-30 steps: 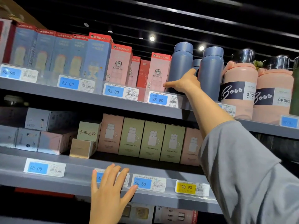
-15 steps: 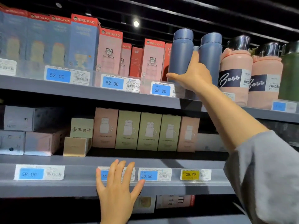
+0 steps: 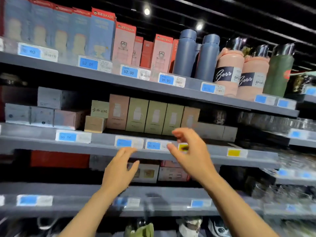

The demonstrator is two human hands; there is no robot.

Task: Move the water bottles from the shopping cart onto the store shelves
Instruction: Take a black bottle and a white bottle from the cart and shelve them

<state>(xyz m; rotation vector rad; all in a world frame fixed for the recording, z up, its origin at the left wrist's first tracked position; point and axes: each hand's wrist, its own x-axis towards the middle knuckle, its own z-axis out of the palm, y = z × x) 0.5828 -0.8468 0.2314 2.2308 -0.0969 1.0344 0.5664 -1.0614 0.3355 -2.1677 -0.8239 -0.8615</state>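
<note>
Two bottles (image 3: 186, 53) stand on the top shelf (image 3: 102, 77), boxes (image 3: 102, 33) to their left, jugs (image 3: 229, 72) to their right.

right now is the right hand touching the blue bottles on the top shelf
Apart. The head view shows the right hand empty, well below the blue bottles, in front of the middle shelf.

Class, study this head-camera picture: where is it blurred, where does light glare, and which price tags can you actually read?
Head view: motion blur smears both hands, left hand and right hand, and the lower grey shelf edges; two round ceiling spotlights flare white; the wide lens tilts the shelves; the blue 52.00 price tag and the blue 35.90 price tag are legible, lower tags are not.
</note>
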